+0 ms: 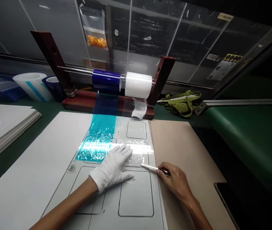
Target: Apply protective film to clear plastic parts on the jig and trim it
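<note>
Film (133, 156) lies flat because the gloved left hand (113, 169) presses spread on it; the right hand (176, 180) pinches a blade (150, 167) at its edge.

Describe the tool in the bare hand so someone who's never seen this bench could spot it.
Start at the wooden roll stand, then come down the grey panel. The thin blade tool lies at the clear film's near corner, pinched by the right hand. It is the only slim metallic thing there.

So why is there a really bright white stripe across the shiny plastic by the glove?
In the head view, that is glare: a light overhead bounces off the crinkled film, washing it out beside the gloved left hand. The right edge, past the green surface, falls into dark shadow, and straight edges bend from lens distortion.
</note>
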Available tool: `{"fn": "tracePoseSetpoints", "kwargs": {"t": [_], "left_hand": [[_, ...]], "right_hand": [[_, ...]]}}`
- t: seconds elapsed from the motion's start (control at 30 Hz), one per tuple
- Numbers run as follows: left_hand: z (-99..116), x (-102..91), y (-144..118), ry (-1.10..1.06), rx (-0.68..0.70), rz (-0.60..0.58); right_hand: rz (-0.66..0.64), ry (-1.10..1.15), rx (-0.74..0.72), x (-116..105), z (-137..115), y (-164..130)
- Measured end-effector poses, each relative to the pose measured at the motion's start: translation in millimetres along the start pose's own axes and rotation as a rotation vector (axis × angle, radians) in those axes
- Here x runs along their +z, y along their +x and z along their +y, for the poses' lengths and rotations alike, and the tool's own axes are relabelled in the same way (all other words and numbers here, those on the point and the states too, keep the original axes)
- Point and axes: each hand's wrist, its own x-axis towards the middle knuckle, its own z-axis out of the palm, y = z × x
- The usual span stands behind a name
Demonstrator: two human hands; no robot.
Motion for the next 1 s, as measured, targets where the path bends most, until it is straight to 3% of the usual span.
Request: {"fn": "tracePoseSetpoints", "kwargs": {"t": [0.17,0.27,0.4,0.57,0.83,1.0], "left_hand": [[-6.3,6.6,1.4,0.083,0.017,0.043],[-4.3,9.5,-1.3,0.16,0.075,0.086],[19.9,0.9,-23.3,0.256,0.148,0.182],[63.2,-4.0,-74.4,0.34,0.215,0.333],[114.7,35.7,-160.1,0.389,0.235,0.4],[126.5,74.2,-189.5,0.422,0.245,0.449]], "right_hand": [[-0.069,0.14,-0.043,-2.3,7.2,4.9],[-0.014,0.118,-0.043,-3.4,19.0,-0.6],[0.184,0.004,0.037,-3.0,47.7,-17.4],[0.352,-0.094,0.048,-0.9,80.0,-44.8],[0.401,-0.094,-0.026,2.3,78.2,-98.2],[0.377,-0.078,-0.055,-3.6,59.7,-130.9]]}}
